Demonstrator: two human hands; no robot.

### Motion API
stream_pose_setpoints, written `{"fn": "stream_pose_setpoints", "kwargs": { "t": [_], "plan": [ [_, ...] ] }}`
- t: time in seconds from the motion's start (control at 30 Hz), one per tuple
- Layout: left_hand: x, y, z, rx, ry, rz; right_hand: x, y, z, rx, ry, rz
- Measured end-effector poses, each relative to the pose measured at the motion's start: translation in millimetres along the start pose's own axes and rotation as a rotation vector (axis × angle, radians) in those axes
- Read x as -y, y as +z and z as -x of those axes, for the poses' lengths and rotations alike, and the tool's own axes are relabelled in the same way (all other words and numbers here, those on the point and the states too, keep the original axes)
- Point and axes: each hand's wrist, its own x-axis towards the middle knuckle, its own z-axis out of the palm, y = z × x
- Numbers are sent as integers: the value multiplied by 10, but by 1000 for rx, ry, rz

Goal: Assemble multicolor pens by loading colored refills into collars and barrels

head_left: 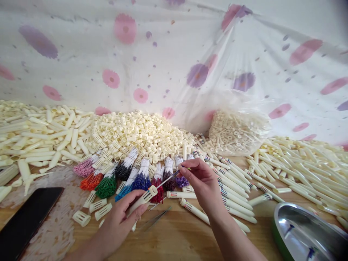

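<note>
The thin refill (170, 178) blurs at the cream barrel (141, 200) mouth. Your left hand (119, 217) grips the barrel and your right hand (201, 181) pinches the refill, near the table (176, 239) front edge.

We take this for a small piecework shop for pen assembly, set up in a makeshift way. Our wooden table (176, 235) is backed by a flowered plastic sheet (81, 54) and heaped with one kind of goods in bulk: cream barrels (40, 134), slotted caps (130, 130), a bag (236, 130) of small parts, bundled coloured refills (136, 177) and rows of finished pens (233, 188).
</note>
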Motion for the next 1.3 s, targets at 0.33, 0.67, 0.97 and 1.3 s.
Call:
{"fn": "stream_pose_setpoints", "kwargs": {
  "t": [0.33,0.67,0.97,1.3],
  "plan": [
    [84,3,8,25,-16,13,-12,82,44,44,104,-66],
    [44,17,0,56,-34,58,-17,124,61,23,106,-77],
    [49,5,5,49,-37,52,-22,131,86,32,116,-49],
    [5,12,2,25,-18,52,-4,107,73,35,117,-43]
  ]
}}
